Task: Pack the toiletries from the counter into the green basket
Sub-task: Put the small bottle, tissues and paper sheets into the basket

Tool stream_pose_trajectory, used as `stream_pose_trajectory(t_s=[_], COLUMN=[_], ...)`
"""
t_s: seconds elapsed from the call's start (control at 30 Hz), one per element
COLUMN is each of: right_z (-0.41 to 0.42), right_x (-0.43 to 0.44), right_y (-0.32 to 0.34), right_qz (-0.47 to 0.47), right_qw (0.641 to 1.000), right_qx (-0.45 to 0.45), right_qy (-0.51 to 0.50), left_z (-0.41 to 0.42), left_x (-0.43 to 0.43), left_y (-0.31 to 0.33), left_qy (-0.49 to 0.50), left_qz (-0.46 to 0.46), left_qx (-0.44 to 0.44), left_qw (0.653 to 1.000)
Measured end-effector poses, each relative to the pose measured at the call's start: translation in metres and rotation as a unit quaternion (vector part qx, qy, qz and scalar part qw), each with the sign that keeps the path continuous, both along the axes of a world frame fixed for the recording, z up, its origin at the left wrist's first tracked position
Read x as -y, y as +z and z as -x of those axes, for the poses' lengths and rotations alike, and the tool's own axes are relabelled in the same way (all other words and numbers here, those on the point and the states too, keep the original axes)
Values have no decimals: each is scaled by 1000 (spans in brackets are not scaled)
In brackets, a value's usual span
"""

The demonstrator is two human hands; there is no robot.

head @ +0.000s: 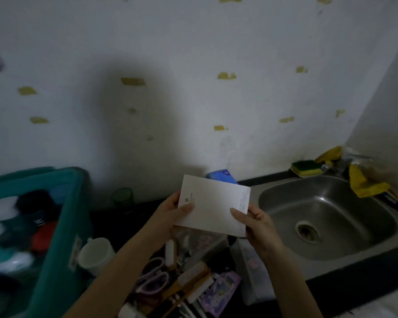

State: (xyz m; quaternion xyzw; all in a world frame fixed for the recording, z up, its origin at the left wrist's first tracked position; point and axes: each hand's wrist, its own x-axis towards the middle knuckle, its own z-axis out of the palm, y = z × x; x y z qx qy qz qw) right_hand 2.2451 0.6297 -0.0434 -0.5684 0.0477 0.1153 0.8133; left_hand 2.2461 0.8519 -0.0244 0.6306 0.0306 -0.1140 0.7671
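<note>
1. Sink (331,203): a steel basin set in the dark worktop (345,294), to the right of the working area. A sponge (307,167) and a yellow cloth (363,184) lie at its far rim.

2. Green basket (83,214): stands at the left of the worktop. It already holds several items, which are blurred here and cannot be identified.

3. White box (213,207): flat and held in the air over the clutter, between basket and sink. It is tilted and clear of the worktop.

4. Hands: the left hand (170,214) grips the box's left edge and the right hand (257,223) grips its right edge, each with the thumb on top. The hands are apart, with the box between them.

5. Smaller items: a white mug (94,254) stands just beside the basket wall. Purple scissors (152,276), brushes (193,276) and packets lie below the box, not yet packed.

CAUTION, likely faults:
- The box is held at its edges only. If one hand lets go early, it will probably drop onto the clutter or slide toward the sink.
- Carrying the box left at low height could strike the mug and tip it.
- The basket appears well filled. A flat box laid on top may sit proud or slip off, so stand it against a wall of the basket instead.
</note>
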Motion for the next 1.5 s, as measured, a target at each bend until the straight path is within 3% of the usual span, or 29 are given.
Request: stream_pose_trajectory(t_s=[0.4, 0.57, 0.8, 1.07, 1.2, 1.5], right_z=[1, 9, 27, 62, 74, 84], right_x=[-151, -210, -283, -366, -401, -455], right_y=[21, 24, 20, 20, 14, -16], right_qz=[-25, 30, 120, 210, 318, 459], right_qw=[992, 988, 969, 921, 873, 798], right_qx=[-17, -6, 63, 131, 176, 159], right_qy=[126, 152, 207, 299, 326, 356], left_z=[54, 78, 111, 146, 162, 162], left_x=[-146, -206, -288, -373, -413, -455], left_y=[19, 26, 27, 25, 9, -22], left_qy=[124, 146, 147, 137, 95, 22], left_qz=[-4, -19, -119, -255, -330, -445], left_qx=[-13, -29, -13, 35, 19, 5], left_qw=[992, 989, 982, 957, 939, 895])
